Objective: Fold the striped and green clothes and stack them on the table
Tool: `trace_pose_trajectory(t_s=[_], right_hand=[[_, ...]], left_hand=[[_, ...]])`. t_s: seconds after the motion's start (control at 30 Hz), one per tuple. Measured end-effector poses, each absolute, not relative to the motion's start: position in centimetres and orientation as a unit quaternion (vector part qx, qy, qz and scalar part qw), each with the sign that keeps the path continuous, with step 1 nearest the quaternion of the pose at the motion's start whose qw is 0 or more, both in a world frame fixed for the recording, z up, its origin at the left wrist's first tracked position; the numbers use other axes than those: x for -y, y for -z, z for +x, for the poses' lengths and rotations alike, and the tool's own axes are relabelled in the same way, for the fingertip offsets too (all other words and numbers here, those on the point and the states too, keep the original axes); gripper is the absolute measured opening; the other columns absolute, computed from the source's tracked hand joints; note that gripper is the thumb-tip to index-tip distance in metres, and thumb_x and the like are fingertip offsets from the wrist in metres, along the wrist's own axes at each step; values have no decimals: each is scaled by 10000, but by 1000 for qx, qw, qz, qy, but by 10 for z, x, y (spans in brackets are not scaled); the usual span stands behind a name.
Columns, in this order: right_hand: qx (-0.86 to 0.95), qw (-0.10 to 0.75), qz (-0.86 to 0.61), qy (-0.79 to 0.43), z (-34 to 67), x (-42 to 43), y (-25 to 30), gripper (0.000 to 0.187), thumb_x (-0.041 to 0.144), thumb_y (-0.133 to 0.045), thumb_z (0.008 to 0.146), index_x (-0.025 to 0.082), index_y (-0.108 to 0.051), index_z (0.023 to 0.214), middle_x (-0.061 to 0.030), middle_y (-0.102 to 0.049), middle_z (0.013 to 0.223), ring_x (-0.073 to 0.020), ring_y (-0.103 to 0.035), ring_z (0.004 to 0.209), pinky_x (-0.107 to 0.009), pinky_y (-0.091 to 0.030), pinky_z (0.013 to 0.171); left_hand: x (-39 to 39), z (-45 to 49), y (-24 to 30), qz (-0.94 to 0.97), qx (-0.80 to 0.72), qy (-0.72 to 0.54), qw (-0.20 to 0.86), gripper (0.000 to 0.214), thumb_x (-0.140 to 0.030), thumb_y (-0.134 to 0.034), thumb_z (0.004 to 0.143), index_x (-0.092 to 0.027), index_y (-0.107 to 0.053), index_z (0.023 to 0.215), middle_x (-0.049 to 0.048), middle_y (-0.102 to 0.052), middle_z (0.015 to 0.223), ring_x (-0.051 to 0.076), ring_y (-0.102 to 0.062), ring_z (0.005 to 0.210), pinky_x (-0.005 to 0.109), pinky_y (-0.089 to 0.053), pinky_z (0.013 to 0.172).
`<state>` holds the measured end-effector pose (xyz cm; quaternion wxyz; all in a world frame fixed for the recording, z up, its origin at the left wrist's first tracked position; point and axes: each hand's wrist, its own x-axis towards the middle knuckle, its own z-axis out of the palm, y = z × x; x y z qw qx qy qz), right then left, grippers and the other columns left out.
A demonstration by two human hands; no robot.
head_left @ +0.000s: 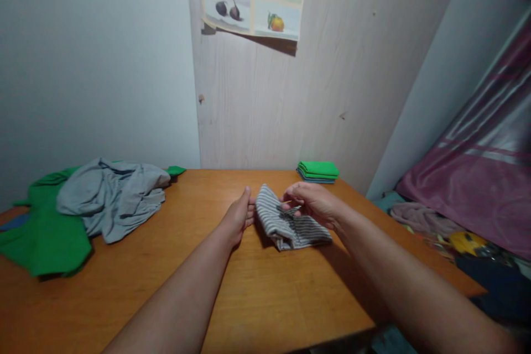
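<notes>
A grey-and-white striped cloth, folded into a small bundle, rests on the table in front of me. Its left part stands up in a raised fold. Beside that raised edge is my left hand, thumb up and fingers stretched toward the fabric; whether they touch it is hard to tell. My right hand is over the cloth's upper right side, its fingers loosely bent and apart, with nothing visibly gripped between them.
Folded green and blue-grey cloths are stacked at the table's back right. A crumpled grey garment lies over green fabric on the left. The wooden table meets a wall behind. Beyond its right edge are more fabrics and a pink curtain.
</notes>
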<state>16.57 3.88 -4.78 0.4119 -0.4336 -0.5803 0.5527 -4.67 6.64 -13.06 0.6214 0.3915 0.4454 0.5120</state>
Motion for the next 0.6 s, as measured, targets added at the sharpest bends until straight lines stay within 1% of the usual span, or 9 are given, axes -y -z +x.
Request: trace_pose_trajectory(t_s=[0.07,0.13,0.2,0.27,0.3,0.37,0.43,0.53,0.6], right_hand=[[573,423,-454,-535,166,-40,44,178,313,-672,766,171,-622,859,-69,-714,918,-157,-673,755,-210,-445,518],[562,436,-500,-495,174,-45,48,152,299,-651,774,173,-612,849,-67,-715,879,-142,-661,708,-203,-432,504],[560,429,-549,-448,187,-50,59,139,309,-621,794,178,-600,837,-55,-711,839,-129,-643,670,-199,-412,497],[579,401,-589,-395,201,-54,77,158,339,-595,814,181,-587,809,-41,-695,793,-126,-620,641,-203,-385,493],[600,382,-602,-364,206,-55,86,181,359,-586,822,182,-581,787,-32,-679,757,-127,-603,625,-208,-369,493],[655,335,-616,-283,213,-54,104,252,419,-584,831,185,-573,739,-14,-638,683,-129,-567,609,-221,-340,504],[704,271,-626,-196,213,-50,116,338,511,-582,840,188,-593,744,-17,-635,677,-144,-563,635,-240,-336,535],[725,175,-659,-92,202,-43,121,494,672,-552,829,196,-649,916,-70,-709,861,-205,-630,767,-278,-383,605],[719,129,-681,-42,190,-39,119,593,734,-534,811,201,-647,1047,-113,-722,1023,-260,-664,881,-311,-425,662]], left_hand=[[-70,-52,131,360,-447,-507,643,674,-836,-474,803,-176,-608,817,54,-647,671,204,-618,591,329,-500,601],[-72,-57,132,354,-470,-516,623,624,-811,-502,801,-193,-576,769,14,-584,583,191,-572,507,311,-465,520],[-73,-58,133,413,-497,-514,564,542,-732,-565,804,-197,-555,723,4,-564,563,177,-558,487,284,-427,486],[-72,-58,135,481,-520,-496,502,436,-611,-626,796,-190,-557,705,20,-594,590,179,-583,517,274,-415,494],[-71,-57,137,501,-533,-487,477,367,-540,-650,785,-185,-572,731,29,-618,618,188,-604,546,274,-421,508],[-71,-56,139,509,-563,-483,438,253,-394,-686,745,-180,-602,849,39,-663,698,212,-650,638,282,-449,564],[-72,-56,139,503,-592,-488,398,311,-271,-707,697,-185,-600,976,65,-703,840,249,-682,816,305,-480,673],[-70,-57,135,544,-629,-481,278,377,-207,-698,699,-187,-602,1064,133,-691,1131,302,-618,1126,365,-457,911],[-67,-55,130,606,-631,-457,160,343,-244,-662,775,-177,-610,1108,156,-658,1234,310,-577,1202,392,-418,999]])
